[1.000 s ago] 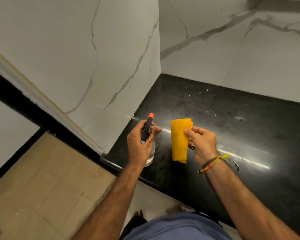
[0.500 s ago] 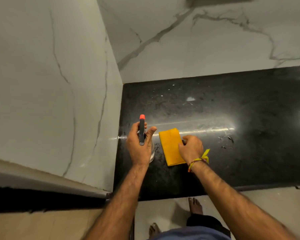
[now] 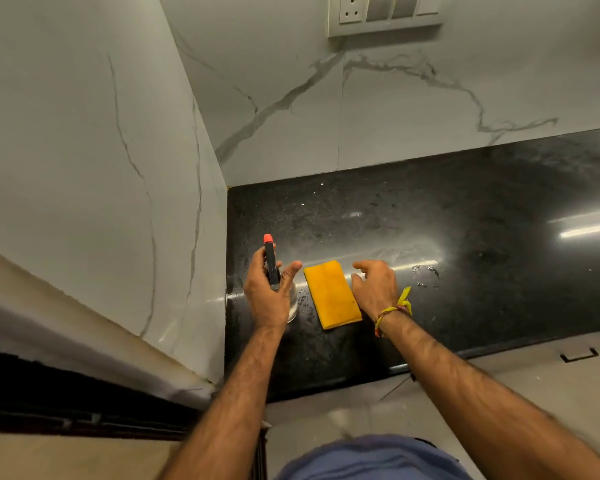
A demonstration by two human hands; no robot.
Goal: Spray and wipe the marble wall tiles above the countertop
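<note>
**Marble corner, bottle in one hand, cloth lying on the worktop**

White marble wall tiles [image 3: 413, 109] with grey veins are meeting in a corner above a black polished worktop [image 3: 465, 244], which is showing pale specks and streaks of glare. A switch and socket panel [image 3: 385, 15] is sitting high on the back wall, its top edge cut off by the frame.

The left hand [image 3: 269, 289] is gripping a spray bottle [image 3: 272, 265], fingers and thumb curled round the dark spray head with its orange nozzle tip pointing away from the person. Most of the bottle's body is hiding behind the palm; only a clear curved sliver is peeking out at the lower right of the hand, and whether any liquid is inside is hard to make out.

A folded yellow cloth [image 3: 333, 294] is lying flat on the worktop between the two hands. The right hand [image 3: 374, 289] is hovering just beside the cloth's right edge, fingers loosely bent and holding nothing; whether it is touching the cloth cannot be told. A yellow and red thread band [image 3: 394, 311] is circling that wrist.

At the bottom, blue clothing [image 3: 371, 459] is being cropped by the frame.
</note>
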